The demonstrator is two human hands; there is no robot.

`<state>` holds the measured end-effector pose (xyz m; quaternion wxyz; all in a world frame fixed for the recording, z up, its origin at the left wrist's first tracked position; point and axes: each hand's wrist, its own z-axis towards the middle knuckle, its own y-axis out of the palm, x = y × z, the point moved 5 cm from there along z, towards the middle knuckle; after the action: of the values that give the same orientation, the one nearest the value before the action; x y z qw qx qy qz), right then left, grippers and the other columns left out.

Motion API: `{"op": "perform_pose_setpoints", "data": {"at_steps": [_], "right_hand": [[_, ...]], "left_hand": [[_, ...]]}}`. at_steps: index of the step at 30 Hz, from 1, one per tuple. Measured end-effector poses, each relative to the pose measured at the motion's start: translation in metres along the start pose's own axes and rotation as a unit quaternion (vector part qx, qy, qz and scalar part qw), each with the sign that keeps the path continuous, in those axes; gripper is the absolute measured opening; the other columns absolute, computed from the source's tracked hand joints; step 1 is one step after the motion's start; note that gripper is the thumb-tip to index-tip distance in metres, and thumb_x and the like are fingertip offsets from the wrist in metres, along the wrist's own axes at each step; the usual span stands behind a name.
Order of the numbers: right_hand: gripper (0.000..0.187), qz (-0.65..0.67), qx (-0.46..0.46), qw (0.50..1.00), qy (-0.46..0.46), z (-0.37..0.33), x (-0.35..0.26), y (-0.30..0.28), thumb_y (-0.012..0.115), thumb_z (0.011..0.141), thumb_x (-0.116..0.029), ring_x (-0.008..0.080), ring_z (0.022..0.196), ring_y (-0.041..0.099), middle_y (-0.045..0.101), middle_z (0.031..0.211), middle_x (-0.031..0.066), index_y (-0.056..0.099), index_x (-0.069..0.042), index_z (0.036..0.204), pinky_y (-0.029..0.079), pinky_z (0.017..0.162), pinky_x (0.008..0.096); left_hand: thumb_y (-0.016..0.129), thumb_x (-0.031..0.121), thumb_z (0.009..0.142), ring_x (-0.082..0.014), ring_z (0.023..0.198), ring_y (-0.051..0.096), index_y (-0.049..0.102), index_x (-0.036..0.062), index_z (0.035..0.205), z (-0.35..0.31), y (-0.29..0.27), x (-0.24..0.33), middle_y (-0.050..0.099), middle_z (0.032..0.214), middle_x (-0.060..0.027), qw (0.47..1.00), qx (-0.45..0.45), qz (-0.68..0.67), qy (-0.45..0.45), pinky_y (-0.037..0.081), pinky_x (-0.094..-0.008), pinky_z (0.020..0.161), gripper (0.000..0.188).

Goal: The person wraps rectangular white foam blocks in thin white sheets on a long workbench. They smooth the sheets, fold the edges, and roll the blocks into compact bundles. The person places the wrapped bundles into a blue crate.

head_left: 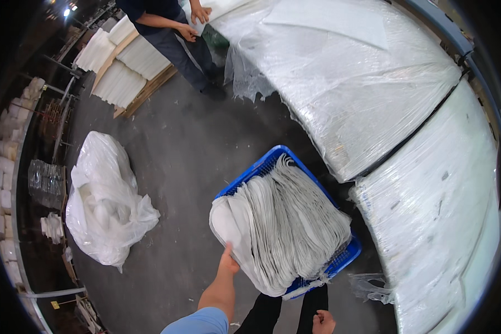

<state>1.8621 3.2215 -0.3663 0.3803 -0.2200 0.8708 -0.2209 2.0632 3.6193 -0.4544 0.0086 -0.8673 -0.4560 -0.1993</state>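
A blue plastic basket [348, 253] stands on the floor in front of me, packed with folded white fabric-like sheets [281, 222] standing on edge in a thick row. My left hand [228, 259] is closed at the left edge of the bundle, thumb on the outermost sheet and the other fingers mostly hidden. Close to my leg at the lower edge, my right hand [323, 322] has its fingers curled in, with nothing visible in them. It is apart from the basket.
A plastic-wrapped bale [362, 83] and another wrapped bale [434, 211] line the right side. A bulging clear plastic bag [108, 200] lies on the floor at left. Stacked white sheets [131, 61] rest on boards farther back, beside a standing co-worker [175, 33] handling white material.
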Motion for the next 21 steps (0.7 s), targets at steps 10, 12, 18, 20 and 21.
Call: {"op": "perform_pose_setpoints", "data": {"at_steps": [10,12,18,20,21], "right_hand": [[0.016,-0.015,-0.016,1.000,-0.015,0.002,0.005,0.011,0.070,0.090,-0.005,0.0243,0.077,0.067,0.068,0.091,0.0140,0.069,0.000,0.105,0.056,0.072,0.0374],[0.014,-0.034,-0.026,0.999,-0.025,0.002,0.003,0.015,0.069,0.090,-0.005,0.0247,0.076,0.067,0.068,0.091,0.0138,0.070,-0.001,0.103,0.055,0.072,0.0376],[0.013,-0.008,-0.019,1.000,-0.009,0.002,0.014,0.009,0.071,0.087,-0.007,0.0307,0.077,0.066,0.066,0.086,0.0131,0.070,-0.003,0.100,0.053,0.074,0.0436],[0.013,-0.028,-0.030,0.998,-0.042,0.005,0.007,0.003,0.071,0.087,-0.006,0.0310,0.078,0.066,0.067,0.087,0.0132,0.070,-0.003,0.100,0.053,0.074,0.0433],[0.013,-0.031,-0.030,0.997,-0.056,0.004,0.004,-0.002,0.071,0.087,-0.006,0.0311,0.078,0.066,0.067,0.087,0.0132,0.070,-0.003,0.099,0.053,0.075,0.0431]], "left_hand": [[0.040,0.035,0.111,-0.0356,0.135,0.056,0.051,0.0055,0.150,0.046,-0.024,-0.026,0.059,0.148,-0.0142,0.994,-0.087,-0.058,-0.040,0.043,-0.0555,0.116,0.050],[0.041,0.034,0.111,-0.0353,0.134,0.057,0.052,0.0049,0.149,0.067,-0.025,-0.033,0.060,0.146,-0.0144,0.993,-0.087,-0.079,-0.029,0.044,-0.0543,0.115,0.049],[0.046,0.029,0.110,-0.0345,0.130,0.060,0.054,0.0032,0.145,0.065,-0.012,-0.034,0.064,0.140,-0.0150,0.988,-0.086,-0.125,0.020,0.048,-0.0509,0.112,0.045],[0.047,0.028,0.109,-0.0343,0.129,0.061,0.055,0.0026,0.144,0.042,-0.013,-0.027,0.065,0.138,-0.0152,0.987,-0.055,-0.143,0.050,0.049,-0.0498,0.111,0.044],[0.048,0.027,0.109,-0.0342,0.128,0.062,0.056,0.0023,0.144,0.027,-0.008,-0.022,0.065,0.137,-0.0153,0.987,-0.026,-0.146,0.064,0.049,-0.0492,0.111,0.043]]}}
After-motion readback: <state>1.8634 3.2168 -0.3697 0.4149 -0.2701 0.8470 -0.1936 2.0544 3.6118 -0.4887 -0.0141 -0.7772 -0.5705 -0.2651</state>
